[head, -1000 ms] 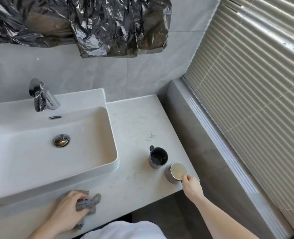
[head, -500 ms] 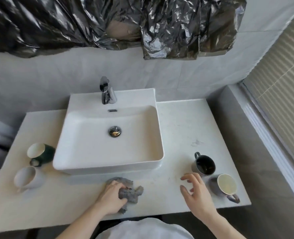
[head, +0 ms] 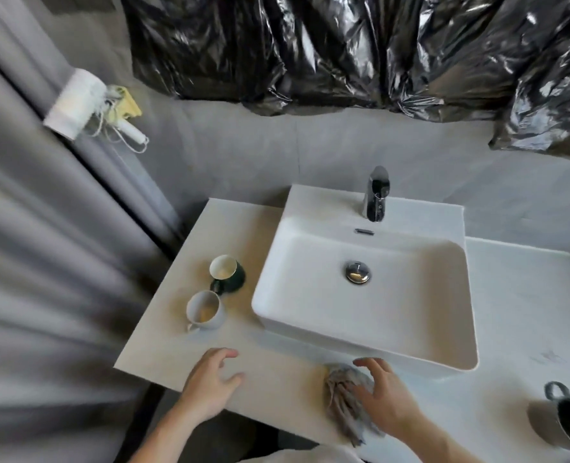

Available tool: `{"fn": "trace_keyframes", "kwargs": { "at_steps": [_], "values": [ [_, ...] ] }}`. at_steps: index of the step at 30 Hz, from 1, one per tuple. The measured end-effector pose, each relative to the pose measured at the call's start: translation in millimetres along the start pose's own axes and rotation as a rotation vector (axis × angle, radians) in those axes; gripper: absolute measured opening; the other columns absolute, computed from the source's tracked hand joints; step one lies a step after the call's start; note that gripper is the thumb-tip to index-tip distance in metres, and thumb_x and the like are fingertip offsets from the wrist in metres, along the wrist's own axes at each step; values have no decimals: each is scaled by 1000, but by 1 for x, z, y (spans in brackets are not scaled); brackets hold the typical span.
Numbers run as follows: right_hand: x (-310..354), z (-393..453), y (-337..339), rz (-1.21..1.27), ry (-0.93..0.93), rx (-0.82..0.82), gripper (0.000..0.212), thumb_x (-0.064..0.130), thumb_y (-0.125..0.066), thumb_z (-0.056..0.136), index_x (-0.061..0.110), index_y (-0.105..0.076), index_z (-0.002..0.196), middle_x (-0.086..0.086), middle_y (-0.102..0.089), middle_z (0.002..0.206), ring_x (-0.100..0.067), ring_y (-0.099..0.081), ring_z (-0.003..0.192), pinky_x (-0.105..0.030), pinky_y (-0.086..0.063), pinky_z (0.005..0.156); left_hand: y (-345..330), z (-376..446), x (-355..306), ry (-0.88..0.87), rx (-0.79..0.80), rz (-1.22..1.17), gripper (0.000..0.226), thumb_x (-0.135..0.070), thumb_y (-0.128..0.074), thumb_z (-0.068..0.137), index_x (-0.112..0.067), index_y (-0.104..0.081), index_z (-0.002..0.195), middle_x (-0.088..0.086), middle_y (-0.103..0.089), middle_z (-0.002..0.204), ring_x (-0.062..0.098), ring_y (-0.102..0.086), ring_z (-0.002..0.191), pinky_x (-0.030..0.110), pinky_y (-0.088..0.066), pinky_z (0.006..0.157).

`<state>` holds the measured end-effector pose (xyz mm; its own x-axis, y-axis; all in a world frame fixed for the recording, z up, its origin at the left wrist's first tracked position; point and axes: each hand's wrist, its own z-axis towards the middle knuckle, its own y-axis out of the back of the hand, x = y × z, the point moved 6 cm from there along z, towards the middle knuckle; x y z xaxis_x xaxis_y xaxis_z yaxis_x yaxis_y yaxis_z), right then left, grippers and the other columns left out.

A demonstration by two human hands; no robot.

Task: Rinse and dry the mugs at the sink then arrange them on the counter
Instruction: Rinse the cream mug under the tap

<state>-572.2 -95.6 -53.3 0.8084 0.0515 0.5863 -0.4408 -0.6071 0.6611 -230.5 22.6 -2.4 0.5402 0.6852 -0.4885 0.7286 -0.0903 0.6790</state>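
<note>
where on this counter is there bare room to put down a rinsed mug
Bare counter lies right of the sink, behind the grey mug. The left strip holds the green mug and white mug; the front edge is taken by the cloth.

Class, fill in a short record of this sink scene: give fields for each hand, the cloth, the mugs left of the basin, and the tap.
left hand: open, over the counter, holding nothing
right hand: open, fingers resting on the grey cloth
grey cloth: crumpled on the counter in front of the basin
dark green mug: left of the basin, upright
white mug: in front of the green one, yellowish residue inside
tap: no water visible
</note>
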Motion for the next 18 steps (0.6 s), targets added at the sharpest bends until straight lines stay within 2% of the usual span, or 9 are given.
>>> {"fn": "trace_keyframes", "kwargs": {
  "at_steps": [3,5,7,9,10,13,15,18],
  "values": [
    [21,13,-21,4,-61,41,45,26,-70,92,22,-62,136,-1,-55,140,-20,-61,125,-16,-38,97,45,21,40,44,-120,-80,42,-33,-77,92,-32,-58,129,-8,-54,131,13,-57,115,33,-50,95],
    [28,20,-35,13,-119,55,46,30,-68,91,26,-61,136,1,-53,143,-17,-63,122,-19,-42,100,70,40,66,76,-197,-141,47,-28,-77,92,-25,-57,135,-2,-54,134,16,-60,110,36,-52,90],
    [35,24,-44,3,-183,41,44,35,-65,92,33,-59,136,7,-52,140,-13,-66,113,-21,-47,95,87,62,83,103,-236,-178,52,-27,-76,94,-20,-54,140,3,-55,138,20,-63,109,36,-51,86],
    [44,26,-54,-39,-214,35,42,34,-61,95,35,-56,136,12,-49,132,-10,-64,112,-14,-44,83,93,87,92,97,-202,-187,49,-33,-73,96,-21,-53,139,-1,-54,137,24,-64,111,36,-49,87],
    [47,27,-59,-51,-227,30,42,33,-59,96,33,-56,137,11,-50,133,-11,-62,119,-16,-43,85,92,99,93,76,-168,-176,43,-37,-71,97,-23,-54,135,-5,-54,133,24,-64,113,36,-49,88],
    [53,27,-74,-75,-249,25,46,30,-60,94,26,-60,139,2,-56,145,-17,-52,136,-21,-36,106,81,133,102,30,-50,-108,22,-41,-64,100,-26,-64,117,-8,-65,118,18,-64,110,37,-53,89],
    [55,24,-82,-81,-277,36,46,29,-62,92,25,-63,137,0,-57,144,-18,-51,136,-21,-35,108,75,146,108,59,-4,-129,19,-41,-59,103,-23,-64,109,-3,-69,106,20,-66,102,37,-55,82],
    [61,21,-85,-56,-297,20,44,29,-62,92,23,-64,135,-2,-58,142,-20,-54,133,-22,-37,106,70,145,114,115,18,-189,22,-38,-55,107,-19,-64,109,5,-68,100,22,-64,93,34,-48,75]
  ]
}}
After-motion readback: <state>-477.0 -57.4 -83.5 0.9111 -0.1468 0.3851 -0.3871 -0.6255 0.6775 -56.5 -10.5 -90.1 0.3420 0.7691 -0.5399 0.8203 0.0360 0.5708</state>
